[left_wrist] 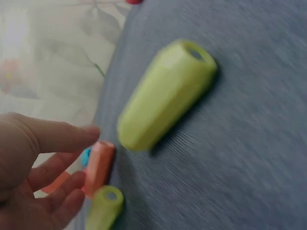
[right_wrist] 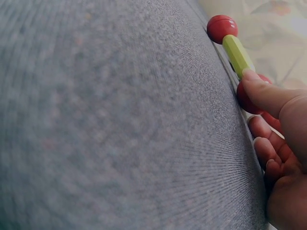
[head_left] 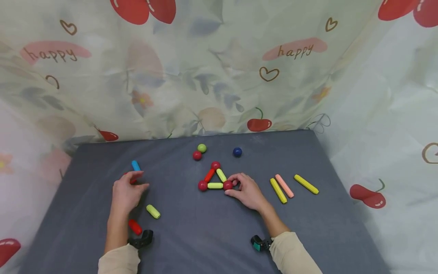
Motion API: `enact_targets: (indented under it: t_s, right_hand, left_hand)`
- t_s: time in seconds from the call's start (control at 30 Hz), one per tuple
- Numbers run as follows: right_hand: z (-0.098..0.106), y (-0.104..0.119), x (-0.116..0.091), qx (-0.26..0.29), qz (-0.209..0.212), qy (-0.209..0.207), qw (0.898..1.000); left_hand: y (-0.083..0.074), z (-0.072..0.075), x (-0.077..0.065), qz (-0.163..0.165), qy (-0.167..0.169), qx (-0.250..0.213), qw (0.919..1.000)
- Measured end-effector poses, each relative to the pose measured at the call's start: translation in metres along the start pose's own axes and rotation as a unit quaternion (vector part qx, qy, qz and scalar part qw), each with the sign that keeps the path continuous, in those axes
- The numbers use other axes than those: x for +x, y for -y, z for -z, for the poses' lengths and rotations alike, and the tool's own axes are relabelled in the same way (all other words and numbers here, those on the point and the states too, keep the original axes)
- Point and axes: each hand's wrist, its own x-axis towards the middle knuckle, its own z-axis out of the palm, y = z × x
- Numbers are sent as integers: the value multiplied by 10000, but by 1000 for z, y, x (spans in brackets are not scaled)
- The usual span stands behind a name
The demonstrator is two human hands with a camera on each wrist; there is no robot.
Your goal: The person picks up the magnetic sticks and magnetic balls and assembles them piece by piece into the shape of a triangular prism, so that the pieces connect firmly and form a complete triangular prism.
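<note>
- Pinching a red ball (head_left: pixel 227 185) with the right grip (head_left: pixel 248 193), at the triangle's (head_left: pixel 210 175) near-right corner, mid-tabletop (head_left: pixel 191 236), toward the far edge!
- Spreading the left grip (head_left: pixel 126 192) toward the left edge, close to the blue rod (head_left: pixel 135 165).
- Best to brace that ball and press straight along the adjoining rods (head_left: pixel 215 185), no twisting.
- Glossy, round ball; faceted green rod (left_wrist: pixel 168 96), hollow-ended; woven grey cloth (right_wrist: pixel 120 143) underneath.

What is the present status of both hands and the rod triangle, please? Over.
Right hand pinching red ball at triangle's right corner. Left hand beside blue rod, thumb and fingers apart. Triangle three-sided, no loose piece inside.
</note>
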Motion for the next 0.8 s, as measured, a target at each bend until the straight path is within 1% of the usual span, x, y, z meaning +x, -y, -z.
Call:
enact_targets:
  t_s: [0.07,0.17,0.23,0.33,0.4,0.43,0.47,0.53,0.57,0.63,0.7,0.77,0.8]
  right_hand:
    - [0,0,0,-10,1,-5,10000]
    - [-2,-1,-1,-34,-25,-25,10000]
    - [-3,-2,-1,-53,-55,-22,10000]
    - [-4,-3,-2,-67,-84,-38,9999]
    - [-4,-3,-3,-81,-75,-47,9999]
    - [-4,-3,-3,-88,-66,-50,9999]
    - [-4,-3,-3,-85,-65,-51,9999]
    - [-4,-3,-3,-82,-66,-61,9999]
    - [-3,-3,-3,-78,-72,-66,9999]
    - [-3,-2,-2,-55,-79,-81,9999]
    - [-2,-1,-2,-30,-57,-90,9999]
    - [-2,-1,-1,-4,-23,-87,10000]
    - [-2,0,-1,6,1,-89,10000]
  left_hand:
    - [6,1,-2,11,121,221,9997]
    - [13,-2,-3,-156,232,587,9979]
    - [16,-4,-3,-222,291,839,9958]
    - [17,-5,-3,-212,400,1124,9926]
    - [17,-5,-3,-269,325,1139,9926]
    - [15,-5,-3,-329,221,1093,9932]
    - [12,-5,-3,-404,94,946,9947]
    - [3,-7,-4,-554,-141,484,9972]
    - [-4,-9,-4,-670,-241,205,9972]
    - [-20,-14,-6,-877,-297,-384,9950]
    - [-38,-23,-8,-1049,-179,-894,9903]
    - [-54,-35,-11,-1238,15,-1244,9845]
    - [-60,-43,-12,-1278,132,-1415,9816]
